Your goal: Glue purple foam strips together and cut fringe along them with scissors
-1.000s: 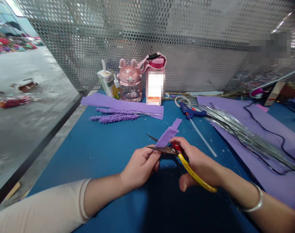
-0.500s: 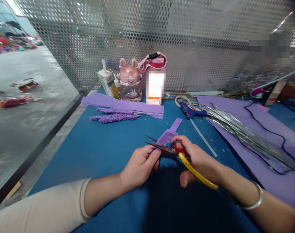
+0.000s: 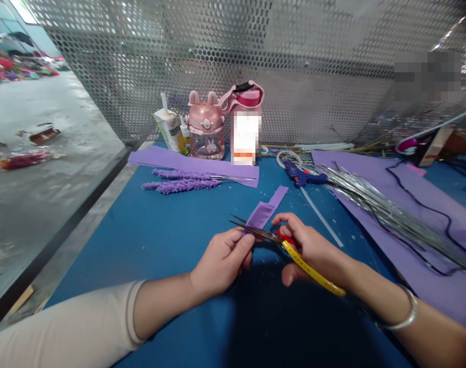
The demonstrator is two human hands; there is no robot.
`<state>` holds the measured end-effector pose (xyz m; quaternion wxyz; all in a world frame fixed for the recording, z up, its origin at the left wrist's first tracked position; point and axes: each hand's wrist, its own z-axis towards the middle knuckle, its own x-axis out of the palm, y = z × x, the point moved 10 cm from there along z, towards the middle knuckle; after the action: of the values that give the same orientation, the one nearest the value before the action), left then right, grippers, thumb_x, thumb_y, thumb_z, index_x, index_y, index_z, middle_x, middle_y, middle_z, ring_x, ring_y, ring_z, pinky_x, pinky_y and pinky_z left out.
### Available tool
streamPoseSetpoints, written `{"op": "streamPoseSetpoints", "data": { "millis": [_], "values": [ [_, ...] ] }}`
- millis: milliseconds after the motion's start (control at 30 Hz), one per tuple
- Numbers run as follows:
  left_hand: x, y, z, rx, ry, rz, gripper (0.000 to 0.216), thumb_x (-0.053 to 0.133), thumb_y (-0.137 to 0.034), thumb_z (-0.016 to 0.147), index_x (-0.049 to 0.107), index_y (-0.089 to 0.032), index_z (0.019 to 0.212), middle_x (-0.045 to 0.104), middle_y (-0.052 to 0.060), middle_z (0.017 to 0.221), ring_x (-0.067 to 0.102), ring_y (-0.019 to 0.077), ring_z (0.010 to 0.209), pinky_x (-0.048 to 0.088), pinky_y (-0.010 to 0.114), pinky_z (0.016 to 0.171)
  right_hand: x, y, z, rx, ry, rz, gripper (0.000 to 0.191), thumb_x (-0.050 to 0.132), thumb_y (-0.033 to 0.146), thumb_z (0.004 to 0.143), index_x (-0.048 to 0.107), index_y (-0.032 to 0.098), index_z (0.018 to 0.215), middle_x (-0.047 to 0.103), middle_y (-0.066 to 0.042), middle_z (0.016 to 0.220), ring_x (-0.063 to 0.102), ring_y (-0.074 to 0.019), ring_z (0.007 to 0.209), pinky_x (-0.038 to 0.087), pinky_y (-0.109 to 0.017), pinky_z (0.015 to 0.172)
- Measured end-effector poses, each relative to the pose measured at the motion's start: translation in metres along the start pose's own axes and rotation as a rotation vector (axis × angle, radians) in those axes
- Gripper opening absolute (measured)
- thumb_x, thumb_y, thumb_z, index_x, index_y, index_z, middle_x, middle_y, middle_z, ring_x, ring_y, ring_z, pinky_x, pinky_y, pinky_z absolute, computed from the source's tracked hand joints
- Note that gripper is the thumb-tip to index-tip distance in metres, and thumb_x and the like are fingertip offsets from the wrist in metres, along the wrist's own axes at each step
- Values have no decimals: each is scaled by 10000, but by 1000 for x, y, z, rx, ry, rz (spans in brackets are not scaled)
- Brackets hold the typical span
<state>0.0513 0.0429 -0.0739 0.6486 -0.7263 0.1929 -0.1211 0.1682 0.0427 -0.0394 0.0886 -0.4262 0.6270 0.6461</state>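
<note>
My left hand (image 3: 227,258) pinches the lower end of a folded purple strip (image 3: 260,214), which looks like paper or felt. The strip points up and to the right, with a narrower tail beyond the fold. Scissors (image 3: 302,261) with yellow-wrapped and red handles are in my right hand (image 3: 317,250). Their dark blades lie across the strip just above my left thumb, tips pointing left and slightly apart. Some of my right fingers are hidden behind the handles.
Purple lavender stems (image 3: 179,185) lie by stacked purple strips (image 3: 194,163). Two pink bottles and a drink carton (image 3: 169,130) stand behind. To the right are a blue glue gun (image 3: 302,175) with its stick, silvery wires (image 3: 371,204), a black cord and purple sheets (image 3: 428,286).
The scissor blades have closed a little over the strip. The folded part of the strip now stands straighter, and my right fingertips have come away from it. My left hand stays in place.
</note>
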Motion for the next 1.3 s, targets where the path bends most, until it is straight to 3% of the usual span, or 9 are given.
{"op": "streamPoseSetpoints", "data": {
  "millis": [233,400,533,633,733,967,1167,1300],
  "values": [
    [1,1,0,-4,6,-27,348,404,-436,887,589,-142,884,485,-49,505,402,61,412,319,170,412,-3,-6,0,27,-26,-21,820,796,455,540,284,240,1144,442,70,702,393,-125,600,357,-240,560],
    [1,1,0,-5,5,-35,350,407,-436,887,601,-152,953,479,-51,499,403,62,420,322,166,419,-4,-6,-5,8,18,-14,1081,833,456,428,193,251,1274,543,-44,1051,555,-256,889,434,-355,781],
    [0,2,0,-4,1,-34,346,406,-432,889,600,-151,947,476,-55,496,404,57,415,321,163,418,-4,-7,-7,42,47,-37,1147,831,444,424,156,249,1331,545,-72,1164,546,-309,1035,404,-397,880],
    [-1,1,1,4,-13,-30,349,406,-426,891,585,-137,815,485,-50,496,404,52,413,318,161,416,-4,-5,-6,47,50,-47,1182,836,433,416,139,240,1350,535,-93,1208,524,-326,1088,388,-408,908],
    [-5,1,1,-5,-46,-47,367,400,-429,892,537,-137,716,481,-49,484,395,48,402,308,161,409,-4,-6,-6,55,45,-62,1222,841,439,401,115,243,1364,528,-102,1218,514,-336,1096,379,-428,914],
    [-2,1,1,-11,-22,-33,336,410,-427,888,564,-140,806,476,-55,486,398,55,405,313,167,411,-2,-3,-6,-17,36,-74,1196,822,473,446,98,232,1367,538,-107,1178,531,-333,1050,385,-432,891],
    [-2,-1,1,2,-18,-2,375,406,-430,887,554,-139,702,470,-50,480,399,58,404,311,174,409,1,-5,-5,1,24,-26,1188,821,464,461,83,237,1365,500,-118,1222,520,-321,1072,374,-428,911],
    [-1,0,2,-5,-8,1,407,402,-434,887,520,-143,630,471,-42,484,400,56,411,311,172,414,0,-7,-4,46,29,-10,1117,805,490,482,153,227,1351,532,-79,1114,555,-273,945,436,-360,801]
  ]
}}
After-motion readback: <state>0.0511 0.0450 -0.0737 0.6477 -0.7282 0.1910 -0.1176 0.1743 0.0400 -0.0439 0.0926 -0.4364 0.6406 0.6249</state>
